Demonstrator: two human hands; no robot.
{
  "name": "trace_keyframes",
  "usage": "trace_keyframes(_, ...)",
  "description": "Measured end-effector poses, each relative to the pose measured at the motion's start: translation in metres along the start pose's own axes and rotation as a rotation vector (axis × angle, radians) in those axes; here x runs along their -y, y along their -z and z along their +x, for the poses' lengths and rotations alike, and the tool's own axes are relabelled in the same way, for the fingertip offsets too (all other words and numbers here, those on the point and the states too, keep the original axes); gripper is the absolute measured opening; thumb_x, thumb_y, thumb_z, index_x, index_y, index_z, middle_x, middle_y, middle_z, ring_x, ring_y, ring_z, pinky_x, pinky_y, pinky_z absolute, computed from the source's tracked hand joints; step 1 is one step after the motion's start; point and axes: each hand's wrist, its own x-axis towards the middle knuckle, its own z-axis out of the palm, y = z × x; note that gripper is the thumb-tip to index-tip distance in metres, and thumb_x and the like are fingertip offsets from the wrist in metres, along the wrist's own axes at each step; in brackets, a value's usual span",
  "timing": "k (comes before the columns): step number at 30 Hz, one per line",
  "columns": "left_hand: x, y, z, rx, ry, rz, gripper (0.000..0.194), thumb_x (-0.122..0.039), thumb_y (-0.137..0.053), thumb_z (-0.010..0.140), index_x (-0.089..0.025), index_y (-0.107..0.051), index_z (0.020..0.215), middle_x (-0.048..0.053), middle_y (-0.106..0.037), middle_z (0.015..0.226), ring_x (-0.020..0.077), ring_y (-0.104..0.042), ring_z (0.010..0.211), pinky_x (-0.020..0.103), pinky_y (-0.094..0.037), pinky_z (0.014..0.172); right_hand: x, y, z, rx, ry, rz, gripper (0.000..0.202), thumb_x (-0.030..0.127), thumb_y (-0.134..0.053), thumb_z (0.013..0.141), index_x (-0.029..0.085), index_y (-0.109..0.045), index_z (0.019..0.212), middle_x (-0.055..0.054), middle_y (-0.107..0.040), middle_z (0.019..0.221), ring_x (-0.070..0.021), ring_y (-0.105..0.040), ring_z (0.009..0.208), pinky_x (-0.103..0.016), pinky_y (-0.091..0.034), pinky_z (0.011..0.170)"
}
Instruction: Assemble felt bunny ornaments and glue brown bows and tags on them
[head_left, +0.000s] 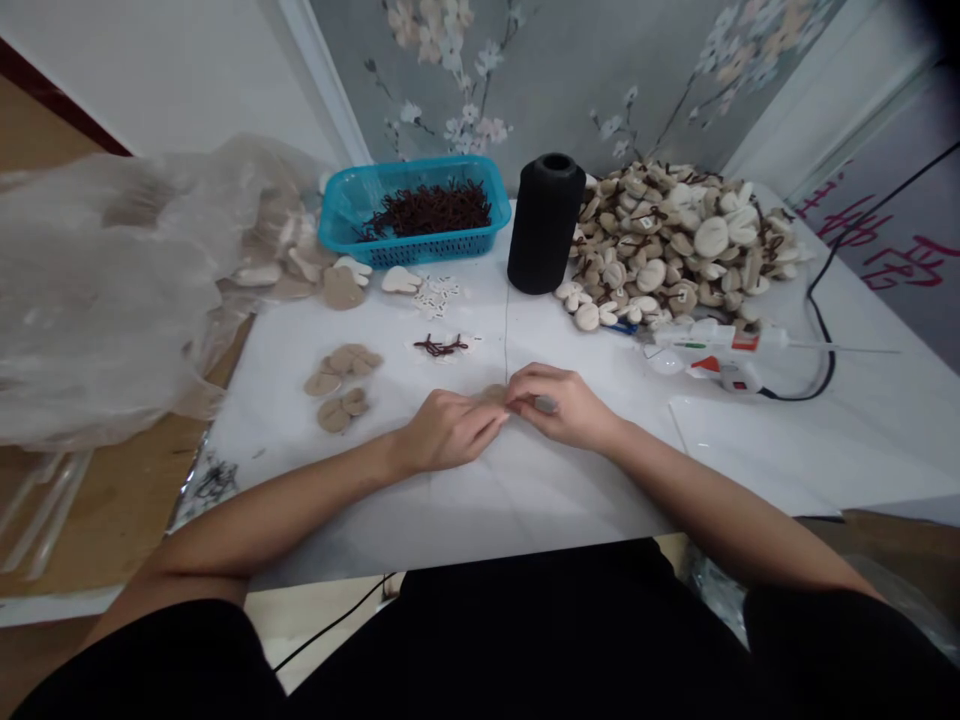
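Observation:
My left hand (452,430) is closed, fingers pinched on a small beige fabric piece (493,393) that is mostly covered by the hands. Against it, the tips of my right hand (559,405) pinch a thin dark thread (506,335). This thread runs back across the white tabletop towards a tall black thread cone (547,225). Just beyond my hands lies a small bunch of dark red cord loops (441,346). Left of them are beige fabric ovals (352,359), in two groups. Exactly how thread and fabric meet is hidden by my fingers.
A blue plastic basket (335,240) holds many dark red cords. At the back right rises a heap of beige and white padded pieces (675,240). A glue gun (712,350) with a black cable lies at right. Clear plastic bags (105,300) fill the left side.

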Motion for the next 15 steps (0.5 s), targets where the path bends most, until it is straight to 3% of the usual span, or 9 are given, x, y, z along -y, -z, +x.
trace_keyframes(5, 0.001, -0.001, 0.003, 0.188, 0.216, -0.241, 0.026, -0.024, -0.041, 0.091, -0.016, -0.057, 0.072, -0.006, -0.05, 0.047, 0.0057, -0.043, 0.039, 0.018, -0.032, 0.044, -0.01, 0.0, 0.0, 0.118, 0.056, -0.059, 0.009, 0.019, -0.059, 0.083, 0.02, -0.066, 0.087, -0.006, -0.062, 0.094, -0.0135, -0.061, 0.078, -0.026, -0.05, 0.071)
trace_keyframes(9, 0.003, -0.001, 0.005, 0.22, 0.361, -0.425, 0.029, -0.03, -0.04, 0.092, -0.016, -0.058, 0.074, -0.005, -0.052, 0.052, 0.0063, -0.044, 0.044, 0.018, -0.034, 0.047, -0.014, 0.0, 0.001, 0.11, 0.055, -0.039, 0.008, 0.021, -0.058, 0.084, 0.02, -0.066, 0.082, -0.005, -0.062, 0.091, -0.0136, -0.061, 0.08, -0.028, -0.051, 0.076)
trace_keyframes(12, 0.01, -0.002, 0.011, 0.199, 0.472, -0.494, 0.027, -0.033, -0.036, 0.094, -0.017, -0.057, 0.099, 0.0, -0.064, 0.078, 0.0087, -0.054, 0.06, 0.021, -0.043, 0.06, -0.016, 0.0, 0.001, 0.135, 0.099, 0.015, 0.009, 0.019, -0.057, 0.085, 0.02, -0.066, 0.083, -0.005, -0.062, 0.094, -0.0141, -0.061, 0.085, -0.029, -0.05, 0.08)
trace_keyframes(15, 0.02, -0.005, 0.018, 0.294, 0.471, -0.408, 0.034, -0.031, -0.035, 0.094, -0.021, -0.044, 0.125, 0.004, -0.064, 0.105, 0.0131, -0.06, 0.084, 0.026, -0.044, 0.076, -0.02, 0.0, 0.001, 0.146, 0.122, 0.066, 0.009, 0.019, -0.057, 0.085, 0.02, -0.066, 0.083, -0.006, -0.06, 0.098, -0.0153, -0.06, 0.092, -0.031, -0.049, 0.084)
